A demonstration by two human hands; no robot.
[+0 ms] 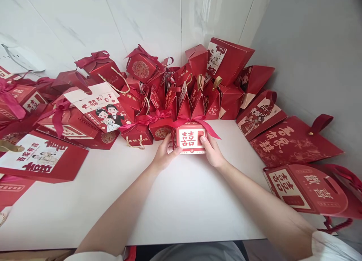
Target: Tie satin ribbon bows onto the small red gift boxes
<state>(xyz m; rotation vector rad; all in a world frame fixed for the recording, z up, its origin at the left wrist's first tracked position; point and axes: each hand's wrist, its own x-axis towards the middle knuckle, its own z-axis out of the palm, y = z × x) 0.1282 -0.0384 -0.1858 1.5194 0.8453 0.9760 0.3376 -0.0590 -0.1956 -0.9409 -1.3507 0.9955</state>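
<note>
A small red and white gift box (pixel 190 139) with a double-happiness character and a magenta ribbon bow (pixel 195 121) stands on the white table (pixel 181 200). My left hand (pixel 165 154) grips its left side. My right hand (pixel 212 151) grips its right side, thumb on the front face. The box sits at the front of a crowd of red gift boxes.
Many red gift boxes and bags (pixel 158 87) ring the table along the wall. A flat bag with a cartoon couple (pixel 106 112) lies at left, flat red bags (pixel 294 140) at right, and a handled box (pixel 308 189) at the right edge.
</note>
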